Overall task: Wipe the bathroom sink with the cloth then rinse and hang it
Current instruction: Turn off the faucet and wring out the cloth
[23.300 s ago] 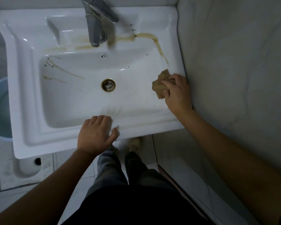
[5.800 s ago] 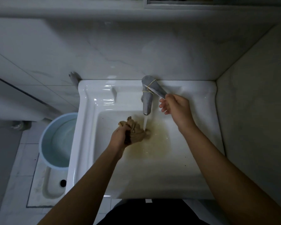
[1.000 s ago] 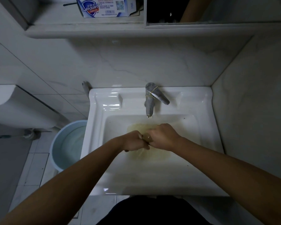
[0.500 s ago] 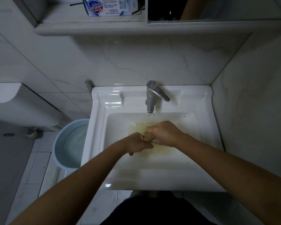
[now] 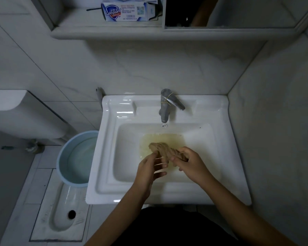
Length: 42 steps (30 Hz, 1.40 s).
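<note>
A brown, wet cloth (image 5: 164, 149), twisted into a rope, is held over the basin of the white sink (image 5: 220, 174). My right hand (image 5: 189, 161) grips its right end. My left hand (image 5: 150, 166) touches the cloth's left part with its fingers spread. Yellowish dirty water (image 5: 160, 139) pools in the basin beneath the cloth. The chrome tap (image 5: 164, 106) stands at the back of the sink, with no water running from it.
A blue bucket (image 5: 64, 157) with water stands on the floor left of the sink. A squat toilet pan (image 5: 60, 213) lies in front of it. A soap box (image 5: 124, 11) sits on the shelf above; tiled walls close in at the back and right.
My two fists were pressed together wringing the cloth. Now the hands have parted, the left fingers have spread, and the twisted cloth shows between them.
</note>
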Tool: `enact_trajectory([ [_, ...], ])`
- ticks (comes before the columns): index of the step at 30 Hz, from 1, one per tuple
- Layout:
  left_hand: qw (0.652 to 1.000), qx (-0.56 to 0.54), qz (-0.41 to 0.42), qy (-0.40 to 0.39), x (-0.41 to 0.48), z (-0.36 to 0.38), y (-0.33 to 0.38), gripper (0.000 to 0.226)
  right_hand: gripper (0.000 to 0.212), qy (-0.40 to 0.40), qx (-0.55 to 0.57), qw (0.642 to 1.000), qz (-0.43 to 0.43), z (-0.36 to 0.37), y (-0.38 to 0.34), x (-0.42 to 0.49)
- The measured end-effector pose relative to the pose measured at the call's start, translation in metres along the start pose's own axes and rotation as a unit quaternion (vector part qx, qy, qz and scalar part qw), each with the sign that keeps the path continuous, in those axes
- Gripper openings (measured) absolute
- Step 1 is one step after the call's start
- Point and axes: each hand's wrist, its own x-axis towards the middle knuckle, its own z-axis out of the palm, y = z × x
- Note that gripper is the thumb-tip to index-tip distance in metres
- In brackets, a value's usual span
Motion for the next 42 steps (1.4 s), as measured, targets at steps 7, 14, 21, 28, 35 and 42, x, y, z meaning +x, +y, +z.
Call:
enact_trajectory([
  [7, 0.992, 0.084, 0.086, 0.038, -0.006, -0.005, 0.012, 0.022, 0.016, 0.007, -0.033, 0.999, -0.032, 0.005, -0.012, -0.004],
  [14, 0.991, 0.057, 0.092, 0.08, -0.011, -0.012, 0.021, 0.019, 0.024, 0.045, -0.022, 0.996, -0.07, 0.013, -0.014, -0.009],
  [21, 0.994, 0.018, 0.102, 0.025, -0.008, -0.034, 0.037, 0.009, 0.004, 0.137, 0.01, 0.99, -0.032, 0.013, -0.013, -0.005],
  [28, 0.985, -0.016, 0.164, 0.058, 0.005, -0.057, 0.072, 0.013, 0.006, 0.215, -0.076, 0.973, -0.034, -0.004, 0.001, 0.0],
  [35, 0.979, 0.105, 0.172, -0.021, -0.004, -0.043, 0.103, 0.009, 0.006, 0.13, -0.122, 0.984, -0.015, 0.0, 0.012, 0.0],
  [42, 0.903, 0.327, 0.247, -0.13, -0.021, -0.012, 0.115, 0.011, 0.056, 0.027, -0.041, 0.993, -0.105, 0.013, -0.034, 0.002],
])
